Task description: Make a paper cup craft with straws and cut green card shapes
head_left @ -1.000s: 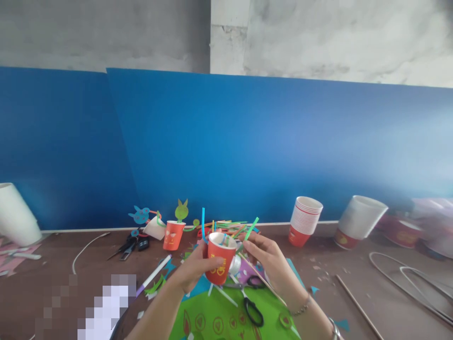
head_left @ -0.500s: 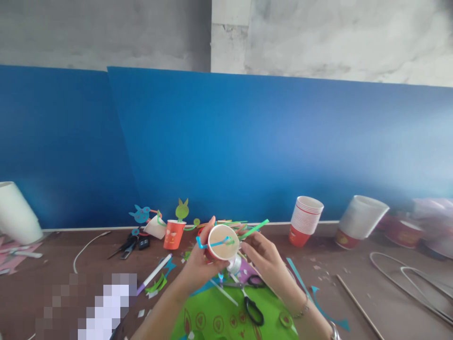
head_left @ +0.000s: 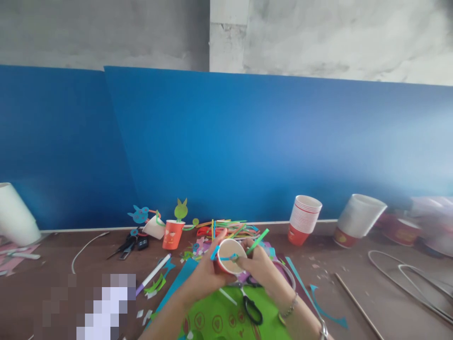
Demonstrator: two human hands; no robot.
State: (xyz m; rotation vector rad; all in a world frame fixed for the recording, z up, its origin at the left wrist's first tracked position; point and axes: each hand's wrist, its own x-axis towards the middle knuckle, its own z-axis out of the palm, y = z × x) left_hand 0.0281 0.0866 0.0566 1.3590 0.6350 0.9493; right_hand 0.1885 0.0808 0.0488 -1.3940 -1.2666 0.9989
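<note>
Paper cup (head_left: 225,266) is held over the table (head_left: 99,259), mouth tilted back toward the person; from where I stand I cannot tell whether its base touches anything. Left hand (head_left: 202,281) is clamped around its side; too firm a squeeze there could, I judge, buckle the thin wall. Blue straw (head_left: 214,253) runs from outside to inside on the left; a knock from the nearby fingertips might bend or dislodge it. Right hand (head_left: 264,267) has its digits gathered at the opposite rim, by the green straw (head_left: 258,240); whether they pinch it I cannot tell. A hard sideways pull on that straw could crease it or tear the cup. Below, black-handled scissors (head_left: 246,299) lie on a green sheet (head_left: 212,307); a slipped grip would drop the cup near them. Farther out, a decorated red cup (head_left: 173,236) stands well apart, at risk only from a wide sweep of an arm
</note>
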